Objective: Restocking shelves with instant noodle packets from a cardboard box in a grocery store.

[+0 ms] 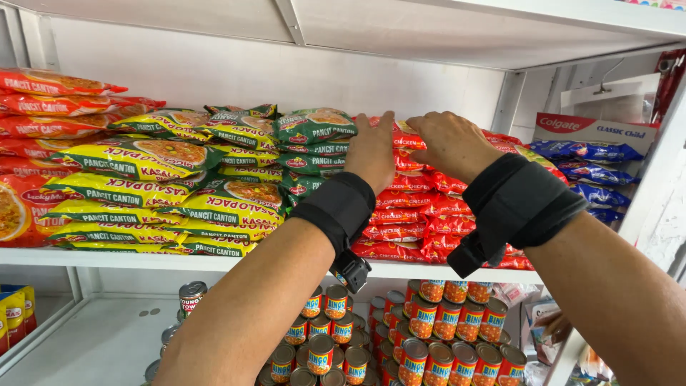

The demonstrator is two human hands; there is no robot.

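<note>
Both hands up at the shelf, on top of the red noodle packet stack (411, 207), which sits centre-right, about 1 o'clock from frame centre.

Left hand (371, 151): back of hand to camera, fingers pointing to 12 o'clock, laid flat against the left edge of the stack's top. Fingertips go behind the top red packet (404, 136), so can't tell if they grip it or just press on it. Not a fist.

Right hand (450, 143): at 3 o'clock of the left hand, nearly touching it. Fingers curled down over the top red packet, tips hidden on its far side. Looks like a loose hooked hold on the packet edge; a firm pinch can't be confirmed.

Black wrist straps (341, 207) on both forearms; the left one has a small clip unit hanging under it.

Around:
- Green noodle packets (314, 146) just at 9 o'clock of the left hand, touching the red stack.
- Yellow-green noodle packets (164, 186) further toward 9 o'clock, then orange packets (50, 107) at the far left.
- Blue sachets (589, 171) and a toothpaste box (593, 127) at 3 o'clock, apart from the hands.
- Stacked cans (421, 336) on the lower shelf at 6 o'clock, under the forearms.
- White shelf board (143, 259) carries the packets.

Nothing between hands and the red stack; the upper shelf sits close above.
</note>
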